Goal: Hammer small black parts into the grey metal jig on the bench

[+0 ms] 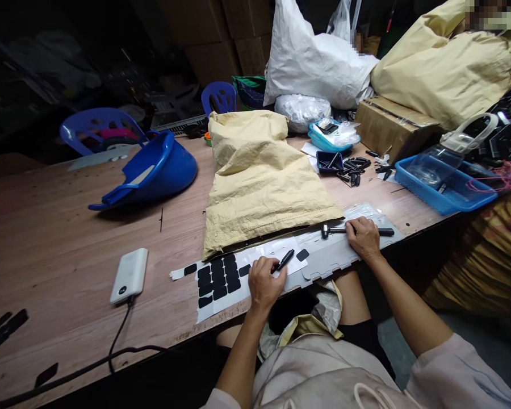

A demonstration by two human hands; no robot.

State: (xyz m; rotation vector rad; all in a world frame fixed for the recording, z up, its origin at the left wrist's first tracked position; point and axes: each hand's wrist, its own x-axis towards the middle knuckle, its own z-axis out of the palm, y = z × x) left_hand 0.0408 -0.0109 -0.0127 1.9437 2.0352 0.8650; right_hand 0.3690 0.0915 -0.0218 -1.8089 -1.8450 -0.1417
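My left hand point(264, 282) is closed on a small black plastic part point(284, 261) that sticks out to the right, over a white backing sheet point(221, 301) carrying several black adhesive pads point(218, 276). A single black pad point(302, 255) lies just right of the part. My right hand point(363, 237) grips the black handle of a small hammer point(332, 230) lying on a grey-white panel point(327, 258) at the table's front edge.
A tan woven sack point(255, 176) lies behind the sheet. A white power bank point(130, 275) with a cable sits to the left, an overturned blue plastic chair point(153, 170) farther back. Blue trays point(445, 190) and loose black parts point(353, 166) are at the right, by a cardboard box point(387, 128).
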